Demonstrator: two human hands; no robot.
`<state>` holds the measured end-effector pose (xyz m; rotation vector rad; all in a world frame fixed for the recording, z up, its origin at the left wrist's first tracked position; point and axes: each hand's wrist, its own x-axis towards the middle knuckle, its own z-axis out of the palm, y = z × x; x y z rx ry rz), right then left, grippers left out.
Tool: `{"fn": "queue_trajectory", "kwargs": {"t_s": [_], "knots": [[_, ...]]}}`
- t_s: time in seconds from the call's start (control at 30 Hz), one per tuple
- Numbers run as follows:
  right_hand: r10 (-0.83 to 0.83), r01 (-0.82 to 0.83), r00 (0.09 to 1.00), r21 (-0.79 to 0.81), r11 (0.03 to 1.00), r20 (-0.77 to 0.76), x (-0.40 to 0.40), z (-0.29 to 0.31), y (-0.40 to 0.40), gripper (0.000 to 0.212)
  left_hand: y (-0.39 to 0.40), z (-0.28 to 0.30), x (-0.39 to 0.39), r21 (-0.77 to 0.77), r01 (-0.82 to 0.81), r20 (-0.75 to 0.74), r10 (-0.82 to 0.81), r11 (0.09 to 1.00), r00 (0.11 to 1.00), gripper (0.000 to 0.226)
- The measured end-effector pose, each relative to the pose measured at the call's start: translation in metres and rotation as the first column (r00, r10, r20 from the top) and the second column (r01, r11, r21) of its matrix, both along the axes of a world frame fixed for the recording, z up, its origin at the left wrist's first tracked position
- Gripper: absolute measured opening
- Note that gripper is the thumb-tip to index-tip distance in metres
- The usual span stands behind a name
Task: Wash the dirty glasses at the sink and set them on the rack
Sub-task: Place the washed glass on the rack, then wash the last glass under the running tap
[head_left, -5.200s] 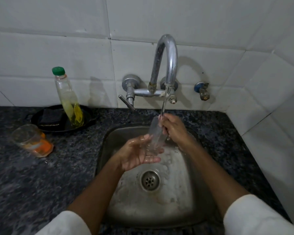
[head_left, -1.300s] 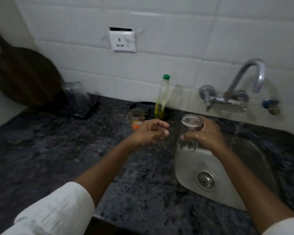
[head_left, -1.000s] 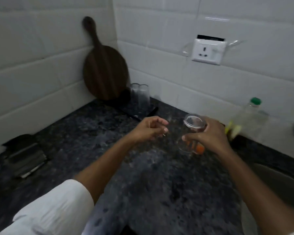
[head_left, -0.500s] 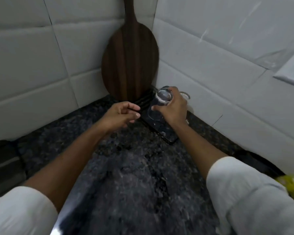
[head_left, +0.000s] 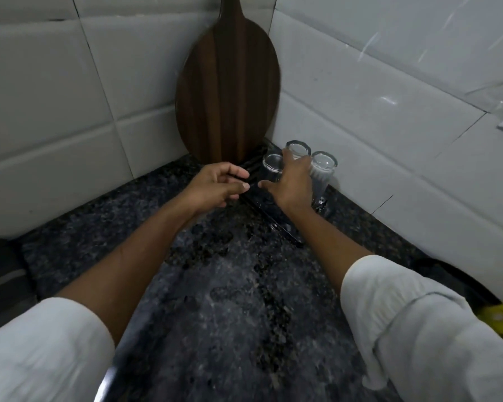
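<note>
Your left hand hung loosely curled and empty beside the rack; your right hand, nearer the glasses, spread open among three upturned glasses standing upright on it, whether gripping one I cannot tell.

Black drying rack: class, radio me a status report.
Left hand empty. Right hand among three upturned clear glasses on black drying rack. Nothing obstructing.

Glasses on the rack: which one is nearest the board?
The left glass, just right of the board; the right hand covers its side. The other two stand further right.
</note>
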<state>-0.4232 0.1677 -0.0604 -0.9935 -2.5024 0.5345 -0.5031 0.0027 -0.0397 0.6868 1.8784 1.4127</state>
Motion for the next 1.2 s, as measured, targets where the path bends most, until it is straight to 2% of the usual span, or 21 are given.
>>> {"fn": "queue_trajectory", "kwargs": {"t_s": [0.1,0.2,0.3,0.4,0.63,0.77,0.87,0.97,1.07,1.13,1.2], "knots": [[0.002,-0.001,1.0,-0.02,1.0,0.007,0.018,0.006,-0.004,0.083,0.002,0.009,0.012,-0.002,-0.006,-0.023,0.006,1.0,1.0,0.018],[-0.028,0.02,0.994,-0.081,0.997,-0.105,0.055,0.017,-0.012,0.064,0.007,0.02,0.037,0.013,-0.007,-0.074,0.008,1.0,0.997,0.02],[-0.096,0.018,0.968,-0.315,0.949,-0.232,0.112,0.035,-0.015,0.036,0.018,0.033,0.083,0.036,0.045,-0.109,-0.04,0.998,0.993,0.024],[-0.131,-0.021,0.949,-0.47,0.882,-0.288,0.183,0.054,-0.014,0.025,0.033,0.046,0.142,0.04,0.121,-0.14,-0.114,0.992,0.984,0.026],[-0.216,0.043,0.93,-0.495,0.868,-0.298,0.354,0.087,-0.002,0.021,0.069,0.068,0.292,0.065,0.346,-0.199,-0.327,0.936,0.924,0.022],[-0.256,0.105,0.925,-0.457,0.883,-0.282,0.421,0.093,0.005,0.017,0.078,0.074,0.343,0.055,0.389,-0.205,-0.371,0.92,0.906,0.016],[-0.306,0.161,0.92,-0.475,0.865,-0.245,0.447,0.084,0.014,0.029,0.079,0.077,0.36,0.045,0.375,-0.189,-0.361,0.926,0.913,0.017],[-0.423,0.267,0.877,-0.499,0.824,-0.23,0.453,0.06,0.019,0.065,0.08,0.073,0.364,0.041,0.359,-0.147,-0.349,0.933,0.925,0.019],[-0.444,0.271,0.879,-0.584,0.765,-0.174,0.44,0.026,0.019,0.101,0.083,0.065,0.358,0.029,0.352,-0.138,-0.345,0.935,0.928,0.02],[-0.481,0.246,0.856,-0.671,0.699,-0.188,0.426,0.006,0.016,0.109,0.085,0.057,0.35,0.021,0.348,-0.142,-0.342,0.937,0.929,0.021],[-0.517,0.215,0.818,-0.701,0.68,-0.25,0.412,-0.011,0.015,0.101,0.088,0.048,0.341,0.022,0.339,-0.122,-0.334,0.941,0.935,0.022]]}}
